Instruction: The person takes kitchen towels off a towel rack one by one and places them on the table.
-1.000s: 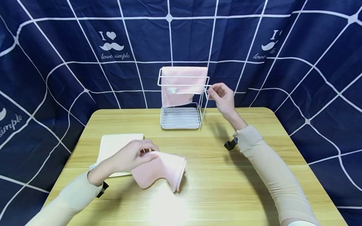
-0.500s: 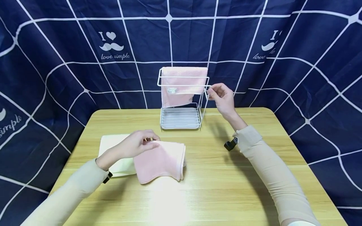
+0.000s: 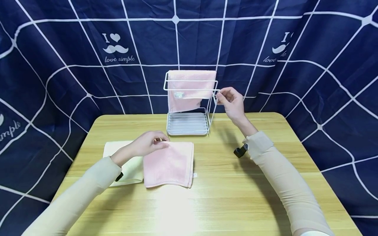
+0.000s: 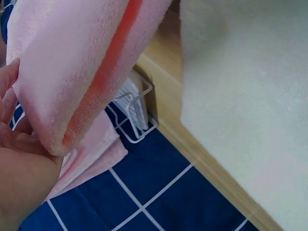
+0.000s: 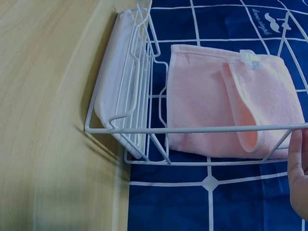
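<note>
A folded pink towel [image 3: 169,165] hangs from my left hand [image 3: 150,143], whose thumb and fingers pinch its top edge; a small white tag shows at its right side. In the left wrist view the fold of this towel fills the upper left. My right hand [image 3: 233,102] grips the right front upright of a white wire rack [image 3: 191,89], near its top corner. Over the rack's back bar drapes another pink towel [image 3: 192,74], its label facing forward. In the right wrist view my right fingers [image 5: 297,156] show at the rack's bar.
A pale yellow folded towel [image 3: 130,168] lies on the wooden table [image 3: 236,196] at the left, partly behind my left arm. The rack's base holds a white tray [image 3: 189,123]. A dark blue gridded cloth [image 3: 153,39] surrounds the table.
My left hand has moved up and slightly right, toward the rack, lifting the pink towel, which now hangs flatter. My right hand stays on the rack.
</note>
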Action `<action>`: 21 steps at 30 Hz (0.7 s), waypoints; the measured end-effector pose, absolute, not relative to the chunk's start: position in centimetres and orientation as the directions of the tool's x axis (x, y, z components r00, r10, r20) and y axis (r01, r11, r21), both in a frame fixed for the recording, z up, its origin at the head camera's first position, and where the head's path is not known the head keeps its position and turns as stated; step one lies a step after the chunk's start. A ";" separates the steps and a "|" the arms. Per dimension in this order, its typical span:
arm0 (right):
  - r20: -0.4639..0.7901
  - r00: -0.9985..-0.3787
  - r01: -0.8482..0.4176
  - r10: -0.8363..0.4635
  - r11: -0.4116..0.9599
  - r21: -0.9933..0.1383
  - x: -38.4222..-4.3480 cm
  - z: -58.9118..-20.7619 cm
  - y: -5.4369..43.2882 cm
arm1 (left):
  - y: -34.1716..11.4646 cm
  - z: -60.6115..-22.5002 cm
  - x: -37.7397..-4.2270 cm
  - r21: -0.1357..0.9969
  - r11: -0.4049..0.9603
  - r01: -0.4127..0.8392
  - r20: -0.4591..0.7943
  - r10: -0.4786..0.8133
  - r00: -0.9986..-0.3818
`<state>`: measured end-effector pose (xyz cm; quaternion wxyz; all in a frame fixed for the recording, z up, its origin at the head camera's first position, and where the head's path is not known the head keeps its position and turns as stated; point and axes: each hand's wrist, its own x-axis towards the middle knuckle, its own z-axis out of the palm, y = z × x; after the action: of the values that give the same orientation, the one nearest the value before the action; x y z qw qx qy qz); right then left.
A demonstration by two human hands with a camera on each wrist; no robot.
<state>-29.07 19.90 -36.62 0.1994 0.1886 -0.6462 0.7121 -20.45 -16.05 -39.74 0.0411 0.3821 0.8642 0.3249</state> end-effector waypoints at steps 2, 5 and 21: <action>0.523 -0.852 -0.524 0.036 -0.084 -0.848 -29.0 -36.6 19.9 | -15.9 -40.1 -20.9 0.595 0.493 0.635 0.171 0.693 -0.700; 0.516 -0.856 -0.517 0.028 -0.071 -0.853 -28.9 -36.5 19.9 | -15.8 -40.6 -21.4 0.598 0.494 0.631 0.159 0.699 -0.697; 0.519 -0.855 -0.519 0.017 -0.074 -0.852 -28.9 -36.3 20.2 | -14.3 -43.5 -23.3 0.601 0.532 0.597 0.070 0.709 -0.702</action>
<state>-28.86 20.17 -36.31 0.1894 0.1920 -0.6537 0.7070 -23.30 -14.31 -43.50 0.0915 0.3750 0.8703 0.3059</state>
